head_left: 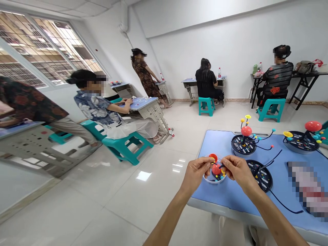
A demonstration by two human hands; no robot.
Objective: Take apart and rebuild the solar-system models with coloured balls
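Blue tbl (217,143): blk rod (221,166) tip-left

left forearm (172,210): bare | right forearm (272,211): bare | fingers (204,160): bare, slim

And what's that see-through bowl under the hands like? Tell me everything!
The bowl is round, shallow and clear, like plastic. It sits upright on the blue tabletop, near the left edge. Inside are a shiny red ball and smaller yellow, blue and dark bits. The left hand and right hand cover some of its rim; whether they touch it, I can't tell.
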